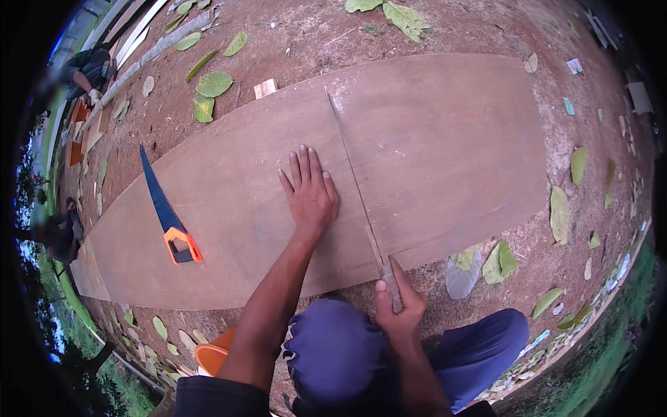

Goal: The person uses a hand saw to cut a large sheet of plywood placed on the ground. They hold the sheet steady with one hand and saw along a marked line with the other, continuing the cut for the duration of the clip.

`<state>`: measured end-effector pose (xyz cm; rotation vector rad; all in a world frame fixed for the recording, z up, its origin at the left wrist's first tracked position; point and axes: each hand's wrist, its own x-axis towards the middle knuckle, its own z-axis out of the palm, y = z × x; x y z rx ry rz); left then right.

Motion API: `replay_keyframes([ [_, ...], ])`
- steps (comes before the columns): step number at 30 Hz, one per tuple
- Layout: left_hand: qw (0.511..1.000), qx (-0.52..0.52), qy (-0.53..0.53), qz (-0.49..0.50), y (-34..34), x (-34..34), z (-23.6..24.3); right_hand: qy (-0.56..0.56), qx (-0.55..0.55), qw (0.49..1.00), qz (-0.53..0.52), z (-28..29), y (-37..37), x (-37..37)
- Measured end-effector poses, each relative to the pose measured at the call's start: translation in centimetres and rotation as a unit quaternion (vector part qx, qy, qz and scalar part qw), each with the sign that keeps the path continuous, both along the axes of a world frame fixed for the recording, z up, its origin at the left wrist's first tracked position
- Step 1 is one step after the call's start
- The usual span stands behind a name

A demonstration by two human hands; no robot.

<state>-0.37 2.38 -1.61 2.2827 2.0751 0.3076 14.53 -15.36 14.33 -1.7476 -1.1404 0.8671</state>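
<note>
A long brown plywood sheet (431,153) lies on bare earth. My left hand (310,194) presses flat on it, fingers spread, just left of a thin cut line that runs from the far edge toward me. My right hand (399,299) is closed around the handle of a long narrow blade (351,177) that lies along this cut line, at the near edge of the sheet. A handsaw (167,210) with a dark blue blade and orange handle rests on the sheet to the left, untouched.
Dry and green leaves (499,263) litter the soil around the sheet. A small wood offcut (265,88) lies beyond the far edge. An orange bucket (212,354) stands by my left knee. Other people (87,69) crouch at far left beside planks.
</note>
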Motion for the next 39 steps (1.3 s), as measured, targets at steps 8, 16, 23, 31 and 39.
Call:
replay_keyframes([
  [8,1.0,0.006,-0.01,-0.002,1.2,1.1,0.2,0.056,-0.026,0.997,-0.036,-2.1,5.8,-0.2],
  [16,1.0,0.018,-0.002,0.006,1.2,0.3,0.0,0.011,0.012,1.0,0.009,-1.1,-2.3,0.7],
  [23,1.0,0.02,-0.008,-0.004,0.9,0.6,-0.1,0.066,-0.007,0.998,-0.024,-6.3,6.2,-0.8],
  [31,1.0,0.018,-0.004,-0.002,0.9,0.5,0.2,0.054,-0.031,0.998,-0.019,-3.2,-0.8,0.4],
  [39,1.0,0.028,-0.004,0.0,1.0,0.2,0.0,0.034,-0.009,0.999,-0.019,-5.0,-0.4,-0.2],
])
